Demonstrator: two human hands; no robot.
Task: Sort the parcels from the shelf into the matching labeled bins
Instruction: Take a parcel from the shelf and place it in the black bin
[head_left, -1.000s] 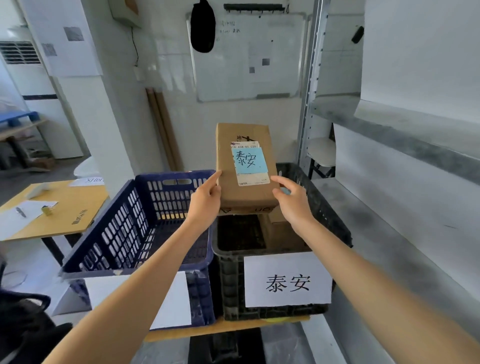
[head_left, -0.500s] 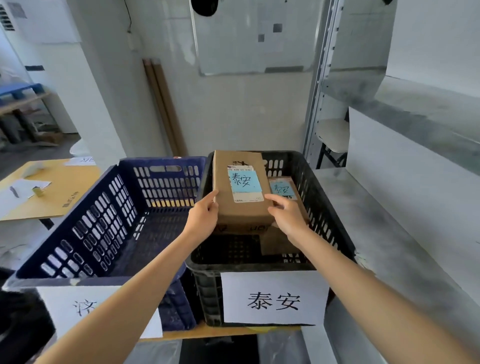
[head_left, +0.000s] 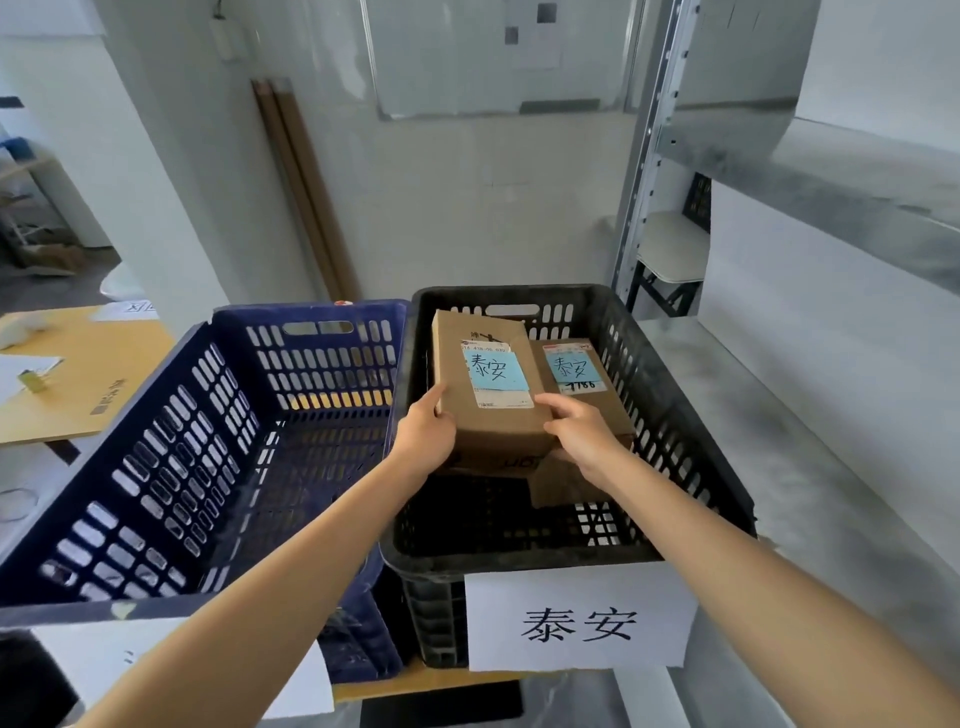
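Placement nearly complete: brown cardboard parcel with blue handwritten label (head_left: 488, 395) is low inside the black slotted plastic bin (head_left: 519, 564). The left hand (head_left: 426, 436) grips its left edge and the right hand (head_left: 576, 431) holds its near right corner. Whether it rests on the floor is unclear. The label matches the white paper sign (head_left: 579, 623). A second labelled cardboard parcel (head_left: 582, 384) lies alongside. The blue slotted plastic bin (head_left: 62, 610) shows no parcels. The grey metal shelf (head_left: 831, 171) stands to the right.

Whiteboard (head_left: 457, 62) on wall; wooden strips (head_left: 306, 192) leaning beside; yellow table (head_left: 98, 374) far left
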